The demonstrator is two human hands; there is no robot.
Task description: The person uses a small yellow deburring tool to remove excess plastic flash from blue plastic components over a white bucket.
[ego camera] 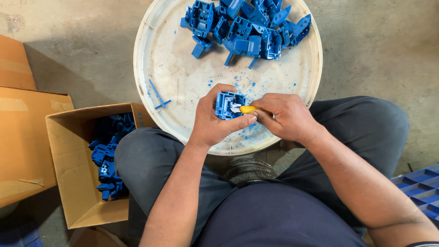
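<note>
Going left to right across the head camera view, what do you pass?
Open cardboard box of blue parts → left hand holding a blue part → yellow-handled knife → right hand → blue tray.

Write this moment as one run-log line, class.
left hand: grips blue plastic part | right hand: holds yellow-handled knife, tip at part | under: white round tray | left: cardboard box

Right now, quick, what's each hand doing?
Left hand: closed around a blue plastic part.
Right hand: closed on a yellow-handled knife, its blade tip at the part.
</note>
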